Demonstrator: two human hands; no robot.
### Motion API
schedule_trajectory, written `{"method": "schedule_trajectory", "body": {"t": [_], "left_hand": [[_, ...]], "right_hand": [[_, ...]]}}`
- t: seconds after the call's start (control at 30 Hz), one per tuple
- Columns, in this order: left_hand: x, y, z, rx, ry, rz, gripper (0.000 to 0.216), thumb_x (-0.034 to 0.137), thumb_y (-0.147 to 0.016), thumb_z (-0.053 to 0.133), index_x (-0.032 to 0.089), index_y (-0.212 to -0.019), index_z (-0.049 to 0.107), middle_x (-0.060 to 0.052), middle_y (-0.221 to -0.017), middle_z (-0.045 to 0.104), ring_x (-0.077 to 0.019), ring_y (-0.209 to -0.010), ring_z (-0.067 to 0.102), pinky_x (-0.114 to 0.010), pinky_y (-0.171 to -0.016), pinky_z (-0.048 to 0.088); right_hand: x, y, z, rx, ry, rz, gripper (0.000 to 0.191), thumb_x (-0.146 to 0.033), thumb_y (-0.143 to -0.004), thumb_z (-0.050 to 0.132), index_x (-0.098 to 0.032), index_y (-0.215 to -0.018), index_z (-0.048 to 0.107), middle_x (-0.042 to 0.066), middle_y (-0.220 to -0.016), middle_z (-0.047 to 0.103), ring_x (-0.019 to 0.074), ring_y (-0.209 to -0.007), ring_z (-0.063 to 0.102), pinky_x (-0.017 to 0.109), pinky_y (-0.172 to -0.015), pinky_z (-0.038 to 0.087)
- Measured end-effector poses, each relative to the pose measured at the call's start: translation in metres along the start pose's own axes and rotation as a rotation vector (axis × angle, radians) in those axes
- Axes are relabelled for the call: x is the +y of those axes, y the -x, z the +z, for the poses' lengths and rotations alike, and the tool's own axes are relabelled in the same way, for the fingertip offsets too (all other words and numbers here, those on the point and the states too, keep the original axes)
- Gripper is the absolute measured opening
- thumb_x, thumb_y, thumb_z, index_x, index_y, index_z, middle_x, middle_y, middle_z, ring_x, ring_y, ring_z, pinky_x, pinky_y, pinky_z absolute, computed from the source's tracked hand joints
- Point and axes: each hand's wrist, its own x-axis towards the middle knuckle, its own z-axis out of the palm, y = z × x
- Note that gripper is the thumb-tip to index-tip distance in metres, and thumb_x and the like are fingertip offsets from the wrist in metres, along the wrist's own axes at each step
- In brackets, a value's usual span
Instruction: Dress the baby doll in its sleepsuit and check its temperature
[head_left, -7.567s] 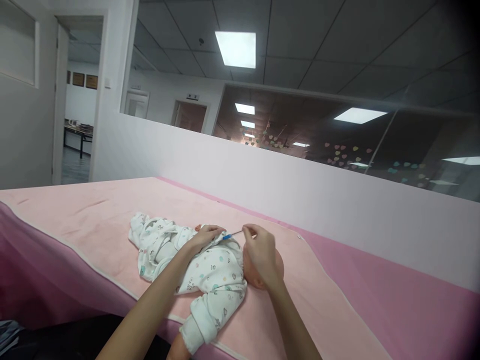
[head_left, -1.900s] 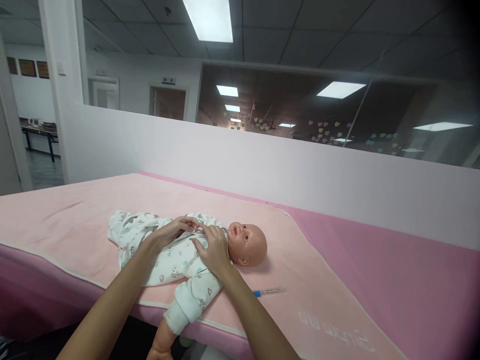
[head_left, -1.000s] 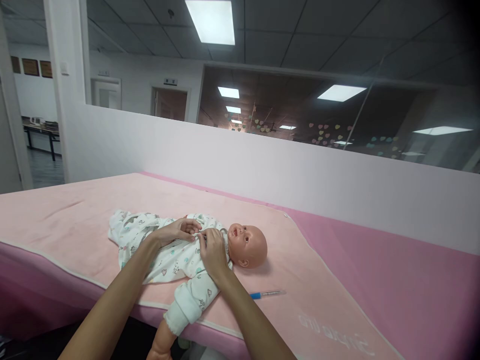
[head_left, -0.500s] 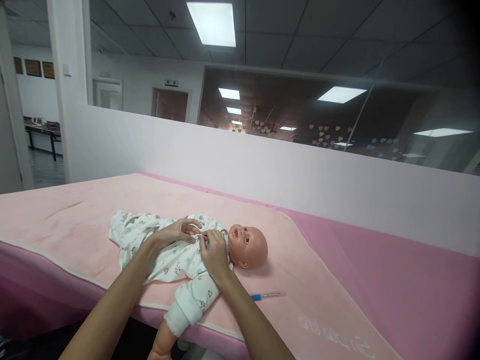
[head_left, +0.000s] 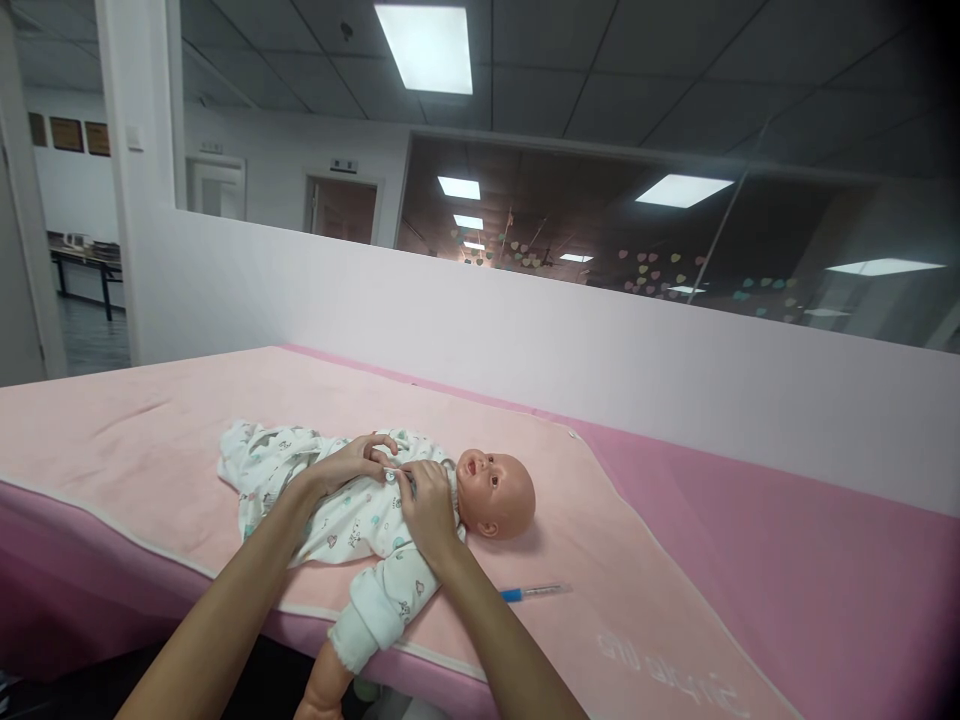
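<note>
A baby doll (head_left: 504,492) lies on its back, its bald head to the right. It wears a white printed baby outfit (head_left: 349,525) with small animal and dot patterns. My left hand (head_left: 358,462) rests at the doll's chest, its fingers curled and pinching the outfit's front edge. Close beside it, my right hand (head_left: 429,502) grips the same cloth near the neckline, thumb and fingers together. A small pale spot, perhaps a fastener, shows between the two hands. One doll arm (head_left: 328,682) in a rolled sleeve hangs over the near edge of the table.
A thermometer-like stick with a blue end (head_left: 534,592) lies right of my right forearm. Beneath the doll is a peach pad (head_left: 180,440) over a pink cover (head_left: 825,540). A white half wall (head_left: 525,340) with glass above closes off the far side.
The fingers of my left hand have curled in more and moved slightly at the cloth, and a pale spot now shows between the hands. The doll and my right hand stay put.
</note>
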Motion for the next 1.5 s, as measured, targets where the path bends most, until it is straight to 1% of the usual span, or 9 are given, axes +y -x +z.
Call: {"method": "schedule_trajectory", "body": {"t": [0.17,0.3,0.7,0.9,1.0,1.13,1.27,1.37,1.5], "left_hand": [[0.003,0.002,0.001,-0.018,-0.004,0.006,0.049,0.006,-0.054,0.066,0.019,-0.099,0.052,0.006,-0.064,0.055,-0.0096,-0.062,0.053,-0.020,-0.062,0.040],[0.006,0.004,0.002,-0.050,-0.013,0.013,0.055,0.010,-0.058,0.067,0.020,-0.111,0.052,0.002,-0.076,0.058,-0.0117,-0.071,0.054,-0.024,-0.070,0.041],[0.001,0.003,-0.003,-0.038,-0.004,0.014,0.056,0.015,-0.062,0.069,0.021,-0.115,0.052,0.000,-0.080,0.058,-0.0133,-0.076,0.053,-0.025,-0.074,0.040],[0.003,0.006,-0.005,-0.164,-0.088,0.021,0.058,0.018,-0.066,0.069,0.023,-0.120,0.049,-0.004,-0.096,0.058,-0.0151,-0.088,0.054,-0.028,-0.081,0.041],[0.003,0.015,-0.008,-0.212,-0.110,0.048,0.067,0.014,-0.063,0.071,0.025,-0.123,0.045,-0.005,-0.108,0.056,-0.0168,-0.100,0.051,-0.029,-0.085,0.040],[0.003,0.034,-0.019,-0.135,-0.197,0.079,0.066,0.015,-0.063,0.071,0.026,-0.122,0.045,-0.005,-0.110,0.056,-0.0181,-0.106,0.050,-0.033,-0.093,0.038],[0.004,0.049,-0.031,-0.039,-0.336,0.036,0.047,0.020,-0.063,0.071,0.020,-0.107,0.056,-0.006,-0.105,0.059,-0.0192,-0.100,0.055,-0.034,-0.092,0.040],[0.002,0.054,-0.032,0.017,-0.409,0.044,0.033,0.020,-0.061,0.071,0.017,-0.092,0.062,-0.006,-0.102,0.062,-0.0197,-0.098,0.056,-0.033,-0.091,0.041],[-0.001,0.056,-0.024,0.102,-0.430,0.077,0.027,0.024,-0.062,0.069,0.016,-0.088,0.065,-0.007,-0.108,0.061,-0.0206,-0.100,0.055,-0.032,-0.092,0.042]], "right_hand": [[-0.002,0.000,-0.004,0.055,0.008,-0.006,0.011,-0.019,-0.086,0.045,-0.020,-0.084,0.056,0.002,-0.082,0.061,0.0167,-0.080,0.050,0.029,-0.074,0.036],[-0.006,-0.001,-0.009,0.054,0.022,-0.091,0.009,-0.026,-0.084,0.050,-0.021,-0.085,0.057,0.003,-0.090,0.060,0.0172,-0.086,0.050,0.031,-0.079,0.035],[-0.007,-0.002,-0.010,-0.018,-0.021,-0.052,0.006,-0.024,-0.078,0.056,-0.021,-0.073,0.056,0.001,-0.089,0.060,0.0168,-0.088,0.049,0.031,-0.080,0.033],[-0.006,-0.002,-0.009,0.009,-0.031,0.041,0.012,-0.018,-0.083,0.045,-0.019,-0.088,0.056,0.004,-0.089,0.059,0.0177,-0.087,0.050,0.031,-0.079,0.035],[-0.006,-0.004,-0.007,0.006,-0.016,0.027,0.018,-0.012,-0.082,0.039,-0.018,-0.086,0.056,0.004,-0.086,0.059,0.0172,-0.084,0.050,0.030,-0.077,0.035],[-0.011,-0.017,0.000,-0.158,0.016,-0.128,0.015,-0.017,-0.082,0.044,-0.019,-0.079,0.059,0.003,-0.080,0.060,0.0158,-0.079,0.050,0.029,-0.077,0.035],[-0.022,-0.031,0.010,-0.286,0.033,-0.161,0.014,-0.030,-0.078,0.054,-0.021,-0.072,0.062,0.002,-0.074,0.059,0.0160,-0.077,0.050,0.029,-0.074,0.034],[-0.025,-0.033,0.015,-0.302,0.011,-0.134,0.008,-0.027,-0.072,0.059,-0.020,-0.068,0.060,0.000,-0.074,0.059,0.0157,-0.078,0.050,0.028,-0.075,0.034],[-0.023,-0.029,0.014,-0.271,-0.068,-0.087,0.008,-0.023,-0.077,0.055,-0.019,-0.070,0.055,0.000,-0.076,0.060,0.0136,-0.077,0.050,0.026,-0.074,0.035]]}}
